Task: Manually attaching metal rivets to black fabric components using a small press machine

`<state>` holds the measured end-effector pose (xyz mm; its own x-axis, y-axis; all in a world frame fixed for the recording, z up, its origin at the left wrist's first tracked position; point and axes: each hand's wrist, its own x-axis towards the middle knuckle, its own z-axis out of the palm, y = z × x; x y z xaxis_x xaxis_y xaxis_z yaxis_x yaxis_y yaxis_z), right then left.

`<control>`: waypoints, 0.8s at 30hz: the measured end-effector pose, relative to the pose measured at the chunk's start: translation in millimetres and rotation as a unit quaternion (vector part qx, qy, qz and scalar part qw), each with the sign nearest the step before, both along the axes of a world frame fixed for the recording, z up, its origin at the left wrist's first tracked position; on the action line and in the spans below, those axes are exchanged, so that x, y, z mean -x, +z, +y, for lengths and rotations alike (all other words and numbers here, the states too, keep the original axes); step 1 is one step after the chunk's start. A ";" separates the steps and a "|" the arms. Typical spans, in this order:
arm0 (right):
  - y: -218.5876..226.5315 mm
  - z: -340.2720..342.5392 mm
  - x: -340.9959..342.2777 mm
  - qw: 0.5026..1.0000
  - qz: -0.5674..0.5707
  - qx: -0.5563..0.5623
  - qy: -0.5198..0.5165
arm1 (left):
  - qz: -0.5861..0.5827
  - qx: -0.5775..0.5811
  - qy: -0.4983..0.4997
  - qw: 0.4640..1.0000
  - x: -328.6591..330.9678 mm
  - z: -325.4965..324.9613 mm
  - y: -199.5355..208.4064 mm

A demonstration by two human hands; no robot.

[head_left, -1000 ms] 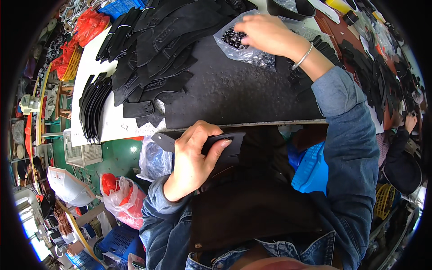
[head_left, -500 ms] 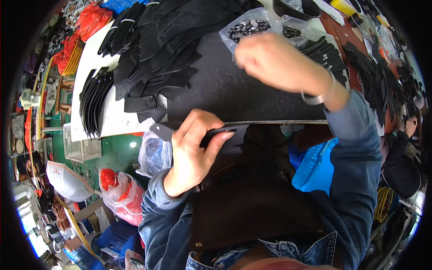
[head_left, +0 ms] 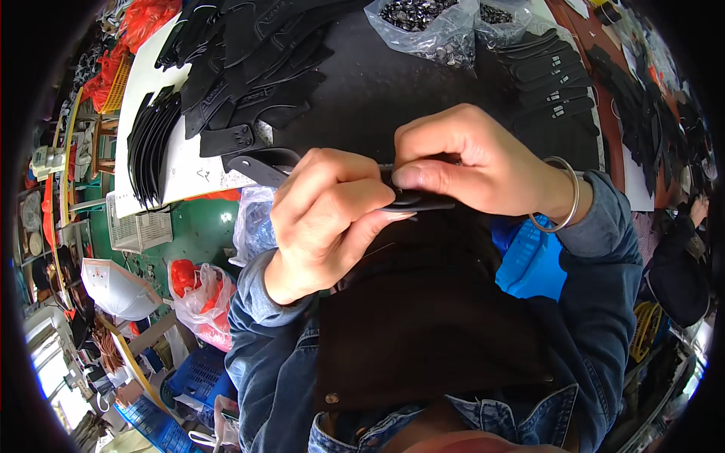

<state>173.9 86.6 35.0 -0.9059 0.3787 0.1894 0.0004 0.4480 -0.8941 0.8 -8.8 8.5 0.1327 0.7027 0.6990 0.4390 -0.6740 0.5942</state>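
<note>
My left hand (head_left: pixel 325 215) is closed around a black strap (head_left: pixel 259 169), pinching it between thumb and fingers. One rounded end with a hole sticks out to the left of the knuckles. The other end reaches under my right hand (head_left: pixel 483 162), whose thumb and forefinger pinch together right at the strap. Whatever sits between those fingertips is too small or hidden to make out. Beyond the hands, a clear plastic bag (head_left: pixel 453 38) of small shiny metal pieces stands on the black work mat (head_left: pixel 340 98).
A heap of black cut pieces (head_left: pixel 257 53) covers the table's left side, near a fanned stack of black strips (head_left: pixel 151 147). Finished-looking black straps with metal bits (head_left: pixel 555 83) lie at right, beside a second bag (head_left: pixel 504 21). A blue basket (head_left: pixel 532 260) is below the table edge.
My right hand has come down from the bag of metal pieces to the strap, its fingers now pinching there. My left hand has shifted slightly, still holding the strap, which has tilted.
</note>
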 end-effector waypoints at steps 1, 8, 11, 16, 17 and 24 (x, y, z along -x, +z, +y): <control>-1.4 -1.9 -0.6 0.999 0.002 0.041 -0.011 | 0.002 -0.001 0.000 1.000 -0.4 0.4 0.7; -7.8 -10.6 -2.2 0.998 0.030 -0.017 -0.058 | 0.001 0.022 -0.004 1.000 -2.6 -1.2 3.3; -6.9 -15.2 -3.7 0.993 0.068 -0.067 -0.072 | -0.004 0.053 -0.007 0.999 -4.8 -2.5 7.4; 1.5 -20.7 -5.1 0.977 0.092 -0.182 -0.061 | -0.158 0.206 -0.054 0.964 -4.1 -7.7 7.8; -0.2 -23.1 -5.4 0.971 0.082 -0.210 -0.077 | -0.155 0.221 -0.048 0.962 -5.2 -8.7 8.2; 4.2 -28.7 16.9 0.961 0.088 -0.249 -0.078 | -0.097 0.193 -0.031 0.976 15.3 -19.5 9.7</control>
<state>157.0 57.9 39.2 -0.7830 0.3298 0.5274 -0.0297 0.8271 -0.5612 -14.5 -28.3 18.2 0.0745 0.9134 0.4003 0.2579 -0.4054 0.8770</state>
